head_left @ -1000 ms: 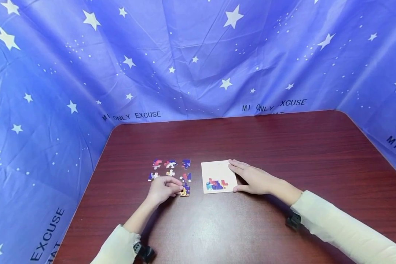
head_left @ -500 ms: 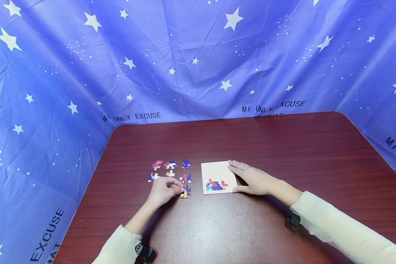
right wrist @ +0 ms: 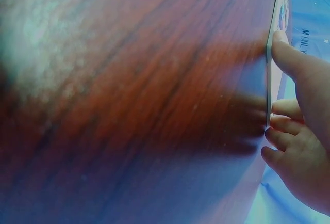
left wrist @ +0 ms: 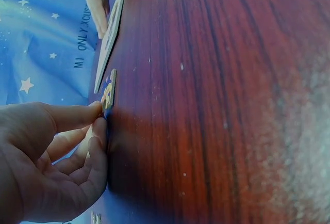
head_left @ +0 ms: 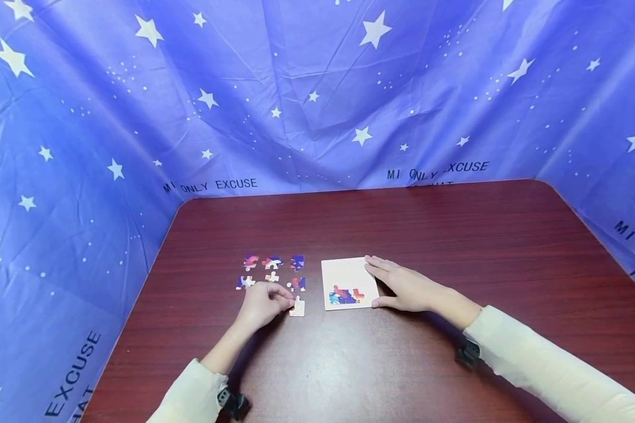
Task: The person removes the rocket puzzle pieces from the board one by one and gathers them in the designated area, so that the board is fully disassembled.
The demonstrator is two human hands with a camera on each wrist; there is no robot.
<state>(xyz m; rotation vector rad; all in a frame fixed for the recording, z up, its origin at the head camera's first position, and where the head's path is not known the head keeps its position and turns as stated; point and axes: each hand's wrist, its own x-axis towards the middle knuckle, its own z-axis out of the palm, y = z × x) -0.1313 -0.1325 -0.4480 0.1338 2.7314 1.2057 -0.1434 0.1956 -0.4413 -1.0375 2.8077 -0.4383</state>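
My left hand [head_left: 259, 306] pinches a jigsaw piece [head_left: 298, 308] between thumb and fingertips, low over the table. The piece looks pale from glare in the head view; in the left wrist view the same jigsaw piece [left wrist: 109, 94] shows yellow and blue, tilted. To its right lies a square, pale puzzle board [head_left: 348, 271], with joined pieces [head_left: 346, 295] along its lower part. My right hand [head_left: 404, 286] rests against the board's right edge, thumb near the front corner, fingers extended toward the back corner. In the right wrist view, the thumb [right wrist: 282, 53] touches the board's edge.
Loose jigsaw pieces [head_left: 272, 262] lie in rows left of the board, partly behind my left hand. Both stand on a dark red wooden table [head_left: 428, 229]. A blue star-patterned curtain [head_left: 317, 135] hangs along the table's back and sides.
The pinched piece has tilted a little, turning from dark yellow and blue to pale with glare in the head view. Both hands keep nearly the same place.
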